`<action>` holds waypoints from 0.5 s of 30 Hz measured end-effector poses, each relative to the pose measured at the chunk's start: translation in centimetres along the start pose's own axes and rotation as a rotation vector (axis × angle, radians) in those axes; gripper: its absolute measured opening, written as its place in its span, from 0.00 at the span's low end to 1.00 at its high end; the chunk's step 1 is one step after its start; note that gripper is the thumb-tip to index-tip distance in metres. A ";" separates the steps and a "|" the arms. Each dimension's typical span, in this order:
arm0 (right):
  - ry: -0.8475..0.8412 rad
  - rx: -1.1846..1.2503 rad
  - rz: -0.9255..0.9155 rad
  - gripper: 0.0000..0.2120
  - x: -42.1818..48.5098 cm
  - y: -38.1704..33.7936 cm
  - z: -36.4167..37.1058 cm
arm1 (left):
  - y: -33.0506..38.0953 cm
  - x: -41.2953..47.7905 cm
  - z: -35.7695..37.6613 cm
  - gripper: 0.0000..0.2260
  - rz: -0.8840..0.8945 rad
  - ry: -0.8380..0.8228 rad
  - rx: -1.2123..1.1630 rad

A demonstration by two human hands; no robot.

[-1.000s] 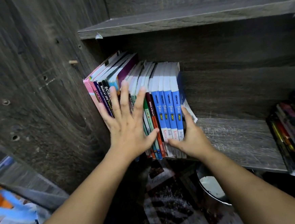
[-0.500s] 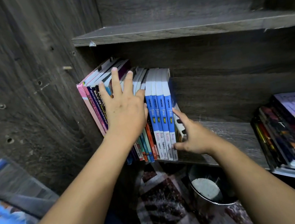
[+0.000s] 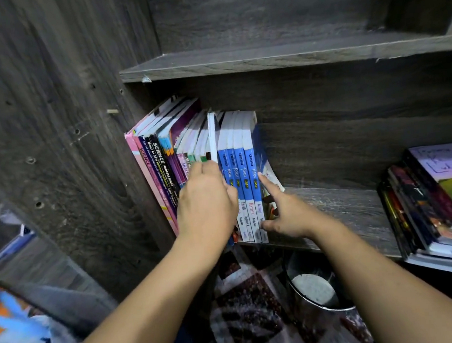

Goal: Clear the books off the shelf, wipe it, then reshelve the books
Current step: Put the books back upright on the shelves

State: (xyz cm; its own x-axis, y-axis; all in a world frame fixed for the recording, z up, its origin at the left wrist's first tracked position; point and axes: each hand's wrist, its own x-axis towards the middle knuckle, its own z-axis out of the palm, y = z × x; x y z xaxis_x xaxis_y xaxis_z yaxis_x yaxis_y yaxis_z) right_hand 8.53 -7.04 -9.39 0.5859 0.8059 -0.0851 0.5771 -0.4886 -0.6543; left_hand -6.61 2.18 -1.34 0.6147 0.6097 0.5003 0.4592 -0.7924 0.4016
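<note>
Shelf (image 3: 344,205): bare board right of the right hand; whether it has been wiped cannot be told. Row of books (image 3: 198,146): upright under both hands. Second pile (image 3: 432,201): flat, well right of them. Left hand (image 3: 205,200): fingers curled, gripping spines. Right hand (image 3: 287,215): fingers straight, bracing the end book. Judged: task unfinished.

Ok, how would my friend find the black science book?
Look at the dark wooden shelf, where a row of books leans against the left wall. A few spines in from the pink book at the left end stands the science book. Only its black spine says SCIENCE in big white letters.
</note>
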 end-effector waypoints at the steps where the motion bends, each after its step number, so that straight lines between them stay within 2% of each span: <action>1: 0.001 0.000 -0.001 0.53 -0.1 0.0 -0.1 | 0.3 0.0 -0.1 0.11 -0.030 -0.012 -0.008; 5: -0.011 -0.111 0.009 0.48 -0.9 0.3 -0.8 | 1.2 1.1 0.4 0.39 -0.104 -0.219 0.153; 7: -0.036 -0.165 0.041 0.46 -1.5 0.7 -1.1 | 1.5 1.3 0.1 0.45 -0.110 -0.306 0.235; 9: -0.077 -0.188 0.084 0.44 -2.1 1.4 -1.5 | 1.8 0.9 -1.2 0.46 -0.105 -0.335 0.300; 11: -0.106 -0.225 0.126 0.42 -2.5 2.2 -2.0 | 2.2 0.6 -3.1 0.43 -0.087 -0.333 0.340; 15: -0.066 -0.251 0.158 0.38 -3.2 3.6 -2.9 | 2.9 0.6 -6.8 0.38 -0.037 -0.370 0.397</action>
State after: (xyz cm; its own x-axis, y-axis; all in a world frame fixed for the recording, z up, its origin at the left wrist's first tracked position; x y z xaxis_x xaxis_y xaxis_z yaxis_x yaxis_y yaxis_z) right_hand 10.38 -12.32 -9.28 0.6462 0.7293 -0.2249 0.6094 -0.6704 -0.4233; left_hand -9.33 0.34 5.35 0.7455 0.6471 0.1595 0.6474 -0.7600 0.0572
